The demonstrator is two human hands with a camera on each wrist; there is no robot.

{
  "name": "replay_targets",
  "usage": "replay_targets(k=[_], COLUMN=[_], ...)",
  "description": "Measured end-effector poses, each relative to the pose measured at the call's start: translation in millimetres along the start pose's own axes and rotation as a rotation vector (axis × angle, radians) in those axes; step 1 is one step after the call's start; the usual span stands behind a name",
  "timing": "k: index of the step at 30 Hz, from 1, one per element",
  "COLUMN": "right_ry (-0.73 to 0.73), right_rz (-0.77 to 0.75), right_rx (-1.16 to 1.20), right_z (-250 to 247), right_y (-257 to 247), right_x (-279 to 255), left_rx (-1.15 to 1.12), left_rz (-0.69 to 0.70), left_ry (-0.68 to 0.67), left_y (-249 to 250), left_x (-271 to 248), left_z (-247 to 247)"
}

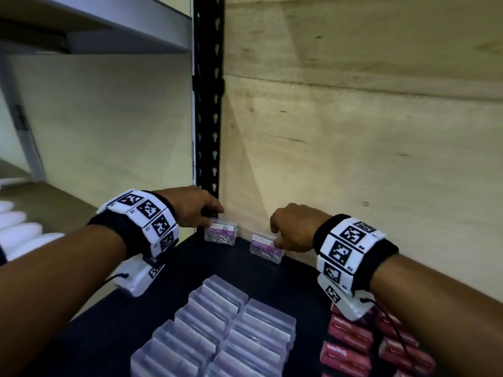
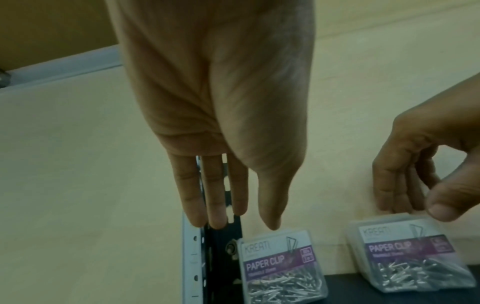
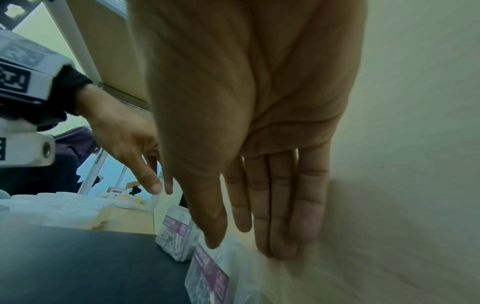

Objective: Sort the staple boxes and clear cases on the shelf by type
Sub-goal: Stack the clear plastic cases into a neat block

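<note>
Two clear paper-clip cases stand upright against the wooden back wall at the rear of the black shelf (image 1: 163, 289). My left hand (image 1: 215, 214) hangs over the left case (image 1: 220, 233) with straight fingers (image 2: 218, 205), the thumb tip just at the case's top edge (image 2: 280, 265). My right hand (image 1: 276, 238) is at the right case (image 1: 265, 247). Its straight fingers (image 3: 283, 226) are behind the case's top and its thumb is in front; I cannot tell if they touch the case (image 3: 221, 273). Neither hand is curled round a case.
Two rows of clear cases (image 1: 217, 322) lie at the shelf's front middle, red staple boxes (image 1: 351, 344) at the front right under my right wrist. A black slotted post (image 1: 208, 104) stands behind the left case. White items (image 1: 16, 227) sit on the neighbouring shelf at left.
</note>
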State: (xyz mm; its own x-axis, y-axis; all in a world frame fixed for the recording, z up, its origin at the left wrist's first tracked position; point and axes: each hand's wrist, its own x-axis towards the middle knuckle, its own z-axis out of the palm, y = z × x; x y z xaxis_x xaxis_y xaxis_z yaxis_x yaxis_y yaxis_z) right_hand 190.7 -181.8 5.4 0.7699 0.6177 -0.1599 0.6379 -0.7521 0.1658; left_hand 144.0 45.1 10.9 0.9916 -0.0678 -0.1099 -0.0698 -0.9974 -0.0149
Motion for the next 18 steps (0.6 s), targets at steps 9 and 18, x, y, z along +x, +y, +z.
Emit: replay_targets(k=[9, 18], right_ry=[0.023, -0.05], right_rz=[0.026, 0.011], right_rx=[-0.054, 0.029], right_z=[4, 0], right_y=[-4, -1], right_x=[11, 5], left_rx=[0.086, 0.063], left_rz=[0.009, 0.052], left_ry=[-0.056, -0.089], left_y=[-3, 0], left_x=[32, 27], left_z=[14, 13])
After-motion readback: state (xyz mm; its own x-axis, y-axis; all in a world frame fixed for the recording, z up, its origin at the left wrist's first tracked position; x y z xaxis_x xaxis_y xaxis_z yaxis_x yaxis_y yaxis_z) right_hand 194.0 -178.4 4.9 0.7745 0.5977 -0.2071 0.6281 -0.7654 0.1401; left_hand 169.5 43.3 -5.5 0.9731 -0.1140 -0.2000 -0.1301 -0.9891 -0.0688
